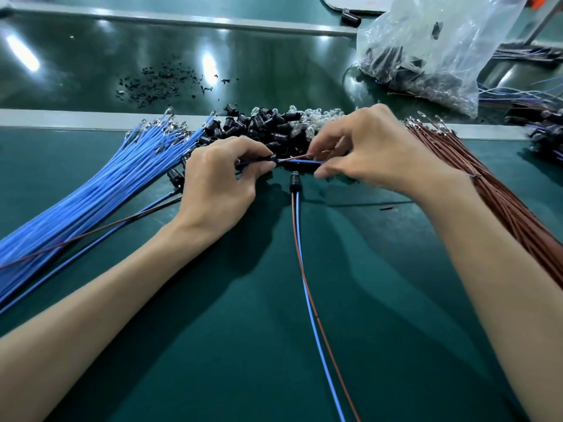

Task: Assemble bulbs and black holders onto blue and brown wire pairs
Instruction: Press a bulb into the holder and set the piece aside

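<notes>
Over the green tabletop [274,315] both forearms reach forward, meeting before the holder pile [262,123]. Knuckles up, the left hand [213,184] has its grip pinched on a black holder [268,159]. The right hand [374,147] grips the blue and brown wire pair [300,160] entering it.

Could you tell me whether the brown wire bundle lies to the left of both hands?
No, the brown wire bundle lies right of the right hand.

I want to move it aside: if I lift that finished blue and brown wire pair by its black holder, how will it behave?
Probably floppy: the wire pair is long, thin and bends loosely over the mat, so it should trail. Likely light, being so slim. Its black holder looks cylindrical, so it may roll if nudged.
</notes>
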Tool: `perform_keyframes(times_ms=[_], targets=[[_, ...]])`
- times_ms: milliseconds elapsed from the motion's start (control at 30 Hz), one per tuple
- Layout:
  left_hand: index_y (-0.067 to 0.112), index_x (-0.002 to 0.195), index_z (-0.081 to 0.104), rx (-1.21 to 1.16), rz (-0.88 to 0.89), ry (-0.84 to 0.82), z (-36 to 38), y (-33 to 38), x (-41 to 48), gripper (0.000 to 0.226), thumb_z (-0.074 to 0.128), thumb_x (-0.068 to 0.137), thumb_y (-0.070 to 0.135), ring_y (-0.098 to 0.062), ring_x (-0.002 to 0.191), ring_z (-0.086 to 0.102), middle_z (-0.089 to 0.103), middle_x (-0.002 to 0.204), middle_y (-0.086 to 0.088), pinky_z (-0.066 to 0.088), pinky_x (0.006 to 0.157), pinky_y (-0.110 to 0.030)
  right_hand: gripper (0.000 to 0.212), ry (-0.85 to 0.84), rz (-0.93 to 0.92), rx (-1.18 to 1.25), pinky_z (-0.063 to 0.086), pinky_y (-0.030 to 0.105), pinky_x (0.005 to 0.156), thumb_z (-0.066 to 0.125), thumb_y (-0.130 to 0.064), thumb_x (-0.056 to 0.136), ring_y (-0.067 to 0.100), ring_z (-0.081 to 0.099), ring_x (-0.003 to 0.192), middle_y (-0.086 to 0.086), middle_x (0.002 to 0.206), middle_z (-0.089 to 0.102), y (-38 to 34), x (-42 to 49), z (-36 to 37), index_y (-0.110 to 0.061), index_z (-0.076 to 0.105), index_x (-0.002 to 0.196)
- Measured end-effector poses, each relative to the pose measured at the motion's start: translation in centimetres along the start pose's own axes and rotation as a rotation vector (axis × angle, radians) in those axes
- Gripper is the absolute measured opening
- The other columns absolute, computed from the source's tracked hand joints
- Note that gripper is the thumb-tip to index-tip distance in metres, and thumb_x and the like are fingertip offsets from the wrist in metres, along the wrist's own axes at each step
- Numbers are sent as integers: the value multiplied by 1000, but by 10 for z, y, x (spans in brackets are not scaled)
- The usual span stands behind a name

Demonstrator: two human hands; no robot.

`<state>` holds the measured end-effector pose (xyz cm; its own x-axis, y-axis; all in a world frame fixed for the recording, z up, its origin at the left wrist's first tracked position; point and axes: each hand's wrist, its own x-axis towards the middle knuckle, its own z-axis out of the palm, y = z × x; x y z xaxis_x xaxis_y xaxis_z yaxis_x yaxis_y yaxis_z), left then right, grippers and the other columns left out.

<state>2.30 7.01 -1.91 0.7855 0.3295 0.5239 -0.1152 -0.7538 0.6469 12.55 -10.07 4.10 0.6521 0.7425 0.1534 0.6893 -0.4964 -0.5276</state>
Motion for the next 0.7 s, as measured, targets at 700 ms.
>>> perform_keyframes(times_ms=[700], targets=[[5,94,73,14,133,-47,-1,7,-3,15,74,81,13,-22,85,65,71,90,-5,50,82,-37,33,19,24,68,54,21,65,81,1,67,7,67,64,-3,71,71,1,-3,-6,-10,71,96]])
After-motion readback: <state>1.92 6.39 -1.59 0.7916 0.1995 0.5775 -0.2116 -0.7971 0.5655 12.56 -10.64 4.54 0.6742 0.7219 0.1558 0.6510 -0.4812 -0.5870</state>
